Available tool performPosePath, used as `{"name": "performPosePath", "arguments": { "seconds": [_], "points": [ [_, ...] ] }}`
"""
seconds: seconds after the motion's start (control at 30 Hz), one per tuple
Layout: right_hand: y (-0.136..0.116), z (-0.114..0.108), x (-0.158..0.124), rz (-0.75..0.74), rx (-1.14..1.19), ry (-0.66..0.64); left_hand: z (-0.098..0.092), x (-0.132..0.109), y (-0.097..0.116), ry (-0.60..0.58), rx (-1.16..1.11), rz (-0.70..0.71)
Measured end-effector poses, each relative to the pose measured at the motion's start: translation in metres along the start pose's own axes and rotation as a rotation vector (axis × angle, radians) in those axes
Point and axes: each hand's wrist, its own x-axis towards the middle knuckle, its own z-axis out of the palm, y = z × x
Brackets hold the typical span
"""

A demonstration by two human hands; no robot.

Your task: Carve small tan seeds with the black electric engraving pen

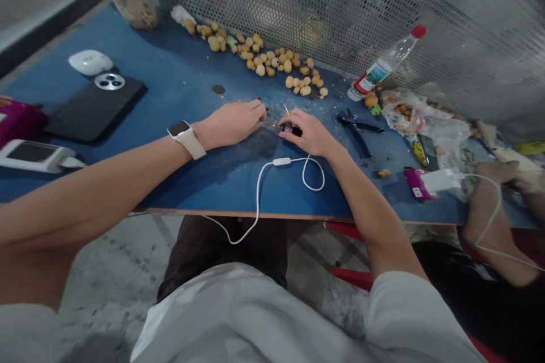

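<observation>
My left hand [236, 123], with a pale-strapped watch [186, 138] on its wrist, rests on the blue table with its fingers curled together. A tiny dark red tip shows by its knuckles; what the fingers pinch is hidden. Just to the right, my right hand [310, 131] is closed around a small dark object [294, 130], mostly covered by the thumb and fingers. Thin wire-like pieces [276, 112] lie between the two hands. A white cable [258, 193] with an inline switch [281, 162] runs from beneath my right hand over the table's front edge.
Several round tan nubs [272, 61] lie along the perforated metal screen. Dark-handled pliers [355, 130] and a tilted plastic bottle [385, 65] stand to the right. A phone [97, 108] and white case [90, 62] lie left. Another person's arm [489, 215] is at far right.
</observation>
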Motion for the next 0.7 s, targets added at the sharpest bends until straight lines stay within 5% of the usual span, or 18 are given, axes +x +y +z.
{"name": "performPosePath", "arguments": {
  "seconds": [0.7],
  "points": [
    [-0.011,0.001,0.001,-0.042,-0.058,-0.041,0.001,-0.001,0.007,0.019,0.03,0.126]
  ]
}}
